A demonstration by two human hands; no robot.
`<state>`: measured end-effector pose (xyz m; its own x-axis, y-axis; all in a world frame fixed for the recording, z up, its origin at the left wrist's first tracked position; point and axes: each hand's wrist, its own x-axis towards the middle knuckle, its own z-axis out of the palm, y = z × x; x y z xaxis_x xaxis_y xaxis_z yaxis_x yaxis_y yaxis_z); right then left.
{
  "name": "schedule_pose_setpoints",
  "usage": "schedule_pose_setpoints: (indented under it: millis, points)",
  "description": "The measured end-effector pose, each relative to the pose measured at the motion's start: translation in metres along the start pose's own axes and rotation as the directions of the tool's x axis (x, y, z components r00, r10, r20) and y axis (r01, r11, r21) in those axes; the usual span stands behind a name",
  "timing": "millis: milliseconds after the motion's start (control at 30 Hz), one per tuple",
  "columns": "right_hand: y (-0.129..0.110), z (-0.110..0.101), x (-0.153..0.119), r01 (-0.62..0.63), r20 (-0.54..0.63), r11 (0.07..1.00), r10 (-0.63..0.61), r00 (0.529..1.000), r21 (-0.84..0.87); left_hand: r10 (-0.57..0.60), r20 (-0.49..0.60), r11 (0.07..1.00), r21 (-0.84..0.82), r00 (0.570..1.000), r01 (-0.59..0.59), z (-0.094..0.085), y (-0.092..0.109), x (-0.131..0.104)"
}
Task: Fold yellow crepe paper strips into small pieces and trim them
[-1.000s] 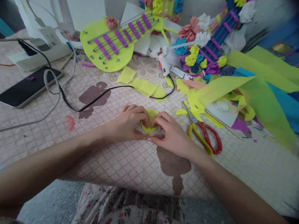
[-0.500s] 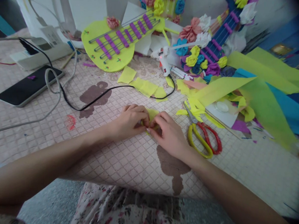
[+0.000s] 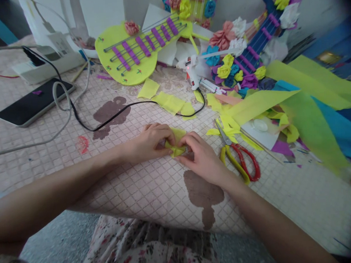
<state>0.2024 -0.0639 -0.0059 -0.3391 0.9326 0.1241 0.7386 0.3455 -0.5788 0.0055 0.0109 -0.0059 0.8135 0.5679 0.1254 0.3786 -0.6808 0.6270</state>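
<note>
Black tablet on the far left of the patterned table cover, left hand (image 3: 154, 142) with fingers pinching the left edge of a yellow crepe paper piece (image 3: 177, 141), right hand (image 3: 202, 155) with fingers gripping its right edge, red-and-yellow-handled scissors (image 3: 234, 152) just right.

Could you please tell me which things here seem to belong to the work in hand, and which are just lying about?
Likely in the work:
yellow piece between left hand and right hand
yellow squares
scissors
glue gun

Seemingly just lying about:
phone
purple scrap
blue sheet
</note>
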Motion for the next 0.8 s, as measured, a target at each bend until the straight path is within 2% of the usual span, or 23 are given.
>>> schedule_pose_setpoints:
  millis: [233, 367, 533, 633, 700, 800]
  points:
    - [0.000, 0.005, 0.001, -0.036, -0.013, 0.998, 0.036, 0.999, -0.045, -0.082, -0.077, 0.994, 0.063, 0.994, 0.087, 0.007, 0.009, 0.001]
    - [0.000, 0.005, 0.001, -0.051, -0.019, 0.998, 0.051, 0.999, -0.034, -0.057, -0.060, 0.997, 0.041, 0.997, 0.060, 0.004, 0.006, 0.002]
    - [0.000, 0.003, 0.001, -0.059, -0.016, 0.998, 0.059, 0.998, -0.001, 0.046, -0.016, 0.998, -0.034, 0.999, -0.046, -0.002, -0.007, 0.004]
    - [0.000, 0.003, 0.001, -0.055, -0.017, 0.999, 0.055, 0.998, 0.000, 0.068, -0.001, 0.997, -0.036, 0.998, -0.068, -0.004, -0.007, 0.004]
    - [0.000, 0.003, 0.001, -0.045, -0.022, 0.999, 0.045, 0.999, -0.001, 0.033, -0.015, 0.999, -0.009, 0.999, -0.033, -0.001, -0.002, 0.004]
    - [0.002, 0.004, 0.001, -0.029, -0.031, 1.000, 0.029, 0.999, 0.003, -0.049, -0.093, 0.996, 0.070, 0.994, 0.055, 0.007, 0.005, 0.002]
